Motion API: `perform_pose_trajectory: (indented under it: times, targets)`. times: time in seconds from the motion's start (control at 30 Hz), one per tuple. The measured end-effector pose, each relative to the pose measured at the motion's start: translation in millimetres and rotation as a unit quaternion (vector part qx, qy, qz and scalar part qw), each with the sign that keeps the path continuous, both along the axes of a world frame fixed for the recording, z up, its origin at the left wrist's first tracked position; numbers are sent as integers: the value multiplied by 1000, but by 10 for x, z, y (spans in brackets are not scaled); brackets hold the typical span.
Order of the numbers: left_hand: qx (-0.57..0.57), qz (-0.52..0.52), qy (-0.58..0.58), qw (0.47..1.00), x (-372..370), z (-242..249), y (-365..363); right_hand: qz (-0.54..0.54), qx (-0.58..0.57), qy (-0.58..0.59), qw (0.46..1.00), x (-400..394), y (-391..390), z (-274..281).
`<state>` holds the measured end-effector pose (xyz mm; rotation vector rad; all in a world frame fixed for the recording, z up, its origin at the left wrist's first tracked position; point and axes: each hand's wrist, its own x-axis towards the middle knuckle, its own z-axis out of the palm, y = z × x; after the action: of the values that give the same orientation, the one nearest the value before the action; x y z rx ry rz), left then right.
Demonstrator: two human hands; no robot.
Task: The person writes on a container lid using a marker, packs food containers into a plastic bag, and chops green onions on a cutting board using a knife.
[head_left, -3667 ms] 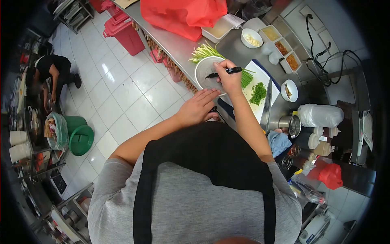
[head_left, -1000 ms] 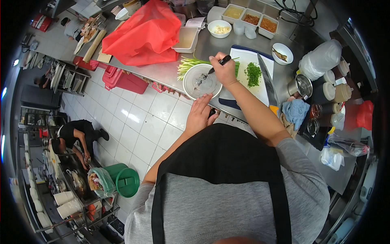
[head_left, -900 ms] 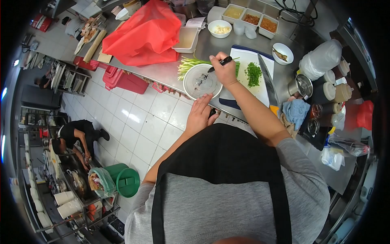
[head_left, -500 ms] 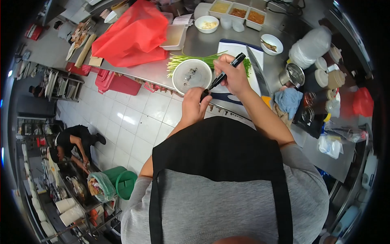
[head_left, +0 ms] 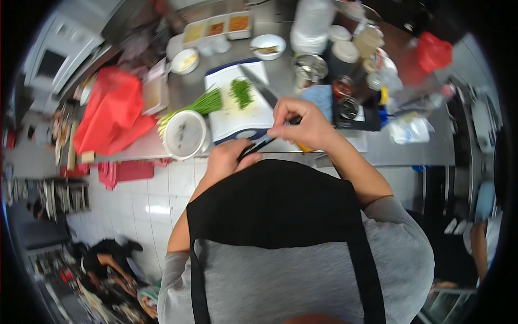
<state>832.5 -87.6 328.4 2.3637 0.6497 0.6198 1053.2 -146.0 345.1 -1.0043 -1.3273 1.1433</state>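
A black marker (head_left: 263, 143) runs slantwise between my two hands, just in front of the counter edge. My right hand (head_left: 305, 125) pinches its upper part, with the dark end poking out past the fingers. My left hand (head_left: 225, 158) is closed on the black cap (head_left: 245, 152) at the lower end. Left of the hands stands a white round tub (head_left: 185, 135) with dark marks on its lid. Behind them lies a white cutting board (head_left: 226, 121) bearing chopped green herbs (head_left: 241, 93) and a large knife (head_left: 259, 85). Long green stalks (head_left: 202, 103) lie partly behind the tub.
A red plastic bag (head_left: 110, 116) lies on the left of the steel counter. Food containers (head_left: 217, 29) and bowls (head_left: 268, 47) stand at the back. Bottles (head_left: 345, 54) and a blue cloth (head_left: 318, 100) are at the right. Another person (head_left: 110, 264) bends at lower left.
The view has swung to the right, so the counter things appear further left. My right hand has turned and lowered the marker from a steeper slant. Another person now shows at the right edge.
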Motion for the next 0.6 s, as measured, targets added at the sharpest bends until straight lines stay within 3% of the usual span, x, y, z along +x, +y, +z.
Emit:
perform_pose_trajectory:
  times: [0.1,0.13,0.23,0.3,0.33,0.37,0.4,0.43,0.47,0.5,0.6]
  targets:
    - [-20,-105,-180,978,289,412,-198,-35,103,-114,988,109,-413,283]
    - [-16,-183,-220,958,382,444,-185,-50,140,-118,982,123,-503,338]
    - [-20,-272,-237,932,593,438,-214,-100,200,-121,967,274,-734,396]
    - [56,-225,-240,943,892,553,-291,-123,225,-125,958,458,-883,426]
    - [92,-197,-241,946,1040,582,-311,-162,276,-185,929,652,-935,543]
    - [135,-172,-218,951,1126,520,-194,-239,318,-262,879,906,-1012,651]
    - [115,-159,-269,943,1208,541,-163,-364,334,-262,829,1153,-1069,703]
    - [133,-100,-305,938,1208,549,-144,-492,286,-292,769,1437,-1151,760]
    - [118,-36,-331,936,1165,594,-144,-567,266,-378,682,1799,-1156,784]
    - [106,11,-361,926,1110,609,-139,-598,202,-431,645,2112,-1148,744]
    - [104,119,-340,927,756,625,-102,-517,34,-472,713,2964,-809,238]
